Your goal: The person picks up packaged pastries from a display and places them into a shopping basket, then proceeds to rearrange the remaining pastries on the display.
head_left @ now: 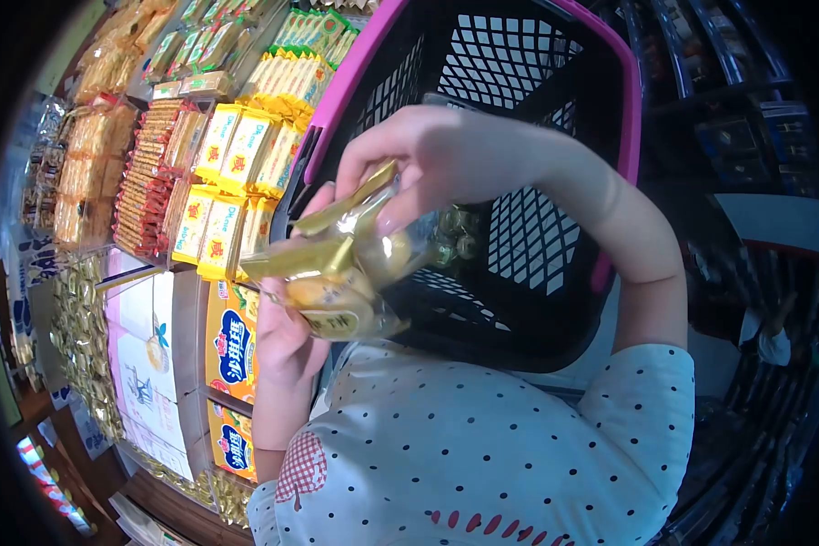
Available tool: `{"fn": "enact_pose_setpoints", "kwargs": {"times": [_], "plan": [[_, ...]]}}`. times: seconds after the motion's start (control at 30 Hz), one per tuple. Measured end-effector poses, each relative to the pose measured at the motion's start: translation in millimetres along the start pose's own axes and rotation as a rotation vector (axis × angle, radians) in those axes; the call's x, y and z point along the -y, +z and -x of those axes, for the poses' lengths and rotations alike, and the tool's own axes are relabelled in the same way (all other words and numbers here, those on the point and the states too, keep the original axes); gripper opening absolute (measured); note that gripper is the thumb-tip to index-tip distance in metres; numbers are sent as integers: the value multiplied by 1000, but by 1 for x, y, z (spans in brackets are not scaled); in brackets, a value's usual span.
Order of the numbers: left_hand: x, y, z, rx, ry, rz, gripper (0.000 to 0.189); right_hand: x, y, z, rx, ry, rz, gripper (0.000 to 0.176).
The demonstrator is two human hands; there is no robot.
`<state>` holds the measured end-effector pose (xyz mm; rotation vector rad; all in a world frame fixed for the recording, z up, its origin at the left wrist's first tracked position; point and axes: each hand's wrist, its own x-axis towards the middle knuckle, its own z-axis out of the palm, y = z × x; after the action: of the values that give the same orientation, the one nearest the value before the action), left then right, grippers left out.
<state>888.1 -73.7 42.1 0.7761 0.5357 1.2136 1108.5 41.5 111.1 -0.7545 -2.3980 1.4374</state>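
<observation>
Two gold-edged clear packets with round yellowish items inside are held in front of the chest. My right hand (pixel 437 159) reaches over from the right, its fingers closed on the upper packet (pixel 387 241). Below and to the left, my left hand (pixel 287 328) has its fingers around the lower packet (pixel 337 305), which bears a label. The packets overlap, and parts of the left fingers are hidden behind them. Just beyond my hands is a black basket (pixel 546 332) with a pink rim; several small wrapped items (pixel 458 235) lie inside it.
Shelves on the left hold yellow packets (pixel 223 218), red-wrapped sticks (pixel 146 177), orange boxes (pixel 234 341) and gold-wrapped goods (pixel 82 346). Dark racks (pixel 742 136) stand on the right. The basket's pink rim (pixel 632 118) rises around the hands' far side.
</observation>
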Motion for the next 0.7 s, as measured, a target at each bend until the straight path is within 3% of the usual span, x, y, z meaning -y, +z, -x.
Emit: {"fn": "enact_pose_setpoints", "kwargs": {"times": [0.07,0.1,0.17,0.2,0.23,0.3,0.37,0.47,0.53,0.57,0.63,0.67,0.7], "plan": [[4,-5,6,19,-109,120,64,-10,15,-10,4,-9,-95,29],[4,-12,9,29,-108,15,64,-6,12,-10,4,-10,-99,29],[4,-24,18,-17,-92,88,65,6,-1,-10,126,194,-308,30],[3,-33,23,-63,-72,164,67,1,-14,-10,129,179,-187,29],[6,-55,31,56,-26,293,68,-15,-26,-10,79,159,-6,27],[-7,-62,41,-52,-3,199,66,-62,-54,-12,33,210,321,26],[-15,-70,49,-163,28,106,64,-108,-59,-18,118,584,660,24],[-23,-84,61,-112,204,349,61,-208,-20,-7,190,792,914,18],[-31,-90,73,-484,288,290,58,-277,21,11,249,836,893,19],[-35,-93,81,-554,324,267,56,-332,45,32,197,667,864,15],[-40,-99,98,-627,372,219,54,-445,106,73,-53,171,1127,12],[-47,-102,104,-675,387,189,52,-484,139,84,-62,87,1120,12],[-51,-102,108,-694,383,165,50,-500,163,95,-58,287,1108,21]]}}
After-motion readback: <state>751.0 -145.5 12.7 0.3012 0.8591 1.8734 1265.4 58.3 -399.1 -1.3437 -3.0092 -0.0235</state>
